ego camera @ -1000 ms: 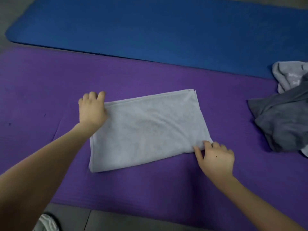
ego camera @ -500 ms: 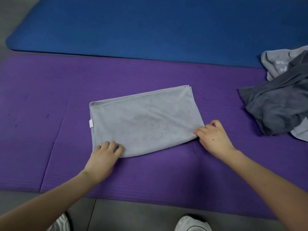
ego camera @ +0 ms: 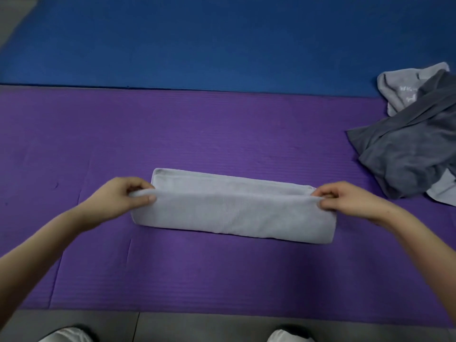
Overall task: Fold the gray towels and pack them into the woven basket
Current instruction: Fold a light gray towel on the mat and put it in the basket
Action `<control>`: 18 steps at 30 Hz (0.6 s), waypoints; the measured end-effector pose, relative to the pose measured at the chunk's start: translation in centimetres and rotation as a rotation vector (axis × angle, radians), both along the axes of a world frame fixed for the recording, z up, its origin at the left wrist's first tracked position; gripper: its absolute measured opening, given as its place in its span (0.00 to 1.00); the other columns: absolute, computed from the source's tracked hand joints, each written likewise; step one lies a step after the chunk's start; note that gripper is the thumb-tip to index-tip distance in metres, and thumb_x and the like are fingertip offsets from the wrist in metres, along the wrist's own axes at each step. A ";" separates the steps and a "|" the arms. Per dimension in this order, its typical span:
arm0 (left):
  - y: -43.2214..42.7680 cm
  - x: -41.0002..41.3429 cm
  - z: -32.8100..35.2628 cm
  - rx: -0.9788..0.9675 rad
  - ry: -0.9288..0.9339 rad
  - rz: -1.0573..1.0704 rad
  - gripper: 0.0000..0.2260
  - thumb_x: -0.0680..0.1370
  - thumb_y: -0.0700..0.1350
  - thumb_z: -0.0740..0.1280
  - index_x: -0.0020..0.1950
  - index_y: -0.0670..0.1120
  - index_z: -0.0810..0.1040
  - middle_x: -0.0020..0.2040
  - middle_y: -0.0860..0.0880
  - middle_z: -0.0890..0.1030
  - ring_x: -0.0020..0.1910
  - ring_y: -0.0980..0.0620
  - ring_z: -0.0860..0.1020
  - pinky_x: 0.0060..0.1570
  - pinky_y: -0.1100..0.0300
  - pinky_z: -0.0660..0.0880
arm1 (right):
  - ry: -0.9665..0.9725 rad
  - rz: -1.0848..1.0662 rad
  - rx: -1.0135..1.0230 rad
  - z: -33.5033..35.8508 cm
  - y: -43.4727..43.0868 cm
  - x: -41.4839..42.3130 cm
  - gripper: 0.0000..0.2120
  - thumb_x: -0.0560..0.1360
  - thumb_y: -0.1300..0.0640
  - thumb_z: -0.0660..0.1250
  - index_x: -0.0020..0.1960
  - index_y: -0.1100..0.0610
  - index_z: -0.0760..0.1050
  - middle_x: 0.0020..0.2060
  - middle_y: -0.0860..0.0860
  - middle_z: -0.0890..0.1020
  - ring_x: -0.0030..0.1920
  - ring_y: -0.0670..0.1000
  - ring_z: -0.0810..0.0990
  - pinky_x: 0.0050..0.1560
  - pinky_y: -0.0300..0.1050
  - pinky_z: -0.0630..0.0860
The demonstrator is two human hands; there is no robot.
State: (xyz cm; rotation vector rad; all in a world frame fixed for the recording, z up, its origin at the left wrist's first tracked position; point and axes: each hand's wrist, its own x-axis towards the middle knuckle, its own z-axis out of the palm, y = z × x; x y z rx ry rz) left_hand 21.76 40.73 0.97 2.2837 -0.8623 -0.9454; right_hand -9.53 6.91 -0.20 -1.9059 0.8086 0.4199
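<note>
A light gray towel lies on the purple mat, partly folded into a long band. Its near half is lifted and carried over toward the far edge. My left hand pinches the raised edge at the left end. My right hand pinches the same edge at the right end. A strip of the towel's lower layer shows beyond the raised edge. A heap of unfolded towels, dark gray over light gray, lies at the right. No woven basket is in view.
A blue mat lies beyond the purple one. Gray floor runs along the near edge, where the tips of two white shoes, one at the left and one at the right, show.
Both hands gripped the towel's near corners and lifted the near edge over toward the far edge, halving its width. The left hand came from the far left corner to the near one.
</note>
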 end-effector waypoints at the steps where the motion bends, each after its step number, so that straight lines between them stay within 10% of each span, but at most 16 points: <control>1: -0.8 0.3 -0.2 -0.043 0.019 0.072 0.01 0.73 0.45 0.72 0.42 0.51 0.82 0.40 0.58 0.82 0.39 0.64 0.77 0.41 0.72 0.72 | -0.040 -0.079 -0.022 -0.4 -0.2 0.4 0.10 0.74 0.69 0.63 0.47 0.57 0.80 0.40 0.51 0.82 0.38 0.42 0.77 0.39 0.29 0.70; 10: -6.8 2.2 -5.6 0.049 -0.287 0.256 0.05 0.75 0.49 0.68 0.48 0.49 0.78 0.46 0.51 0.80 0.48 0.48 0.77 0.44 0.56 0.70 | 0.117 -0.071 -0.632 -4.9 -0.4 2.1 0.11 0.76 0.54 0.61 0.55 0.47 0.78 0.48 0.48 0.83 0.53 0.53 0.79 0.57 0.49 0.67; 18: -5.9 -1.7 -6.7 0.173 -0.478 0.548 0.21 0.78 0.53 0.62 0.66 0.42 0.70 0.61 0.35 0.71 0.60 0.34 0.69 0.59 0.44 0.66 | 0.039 -0.117 -0.965 -6.9 0.3 0.4 0.23 0.72 0.40 0.61 0.54 0.56 0.79 0.44 0.56 0.81 0.44 0.61 0.78 0.46 0.54 0.71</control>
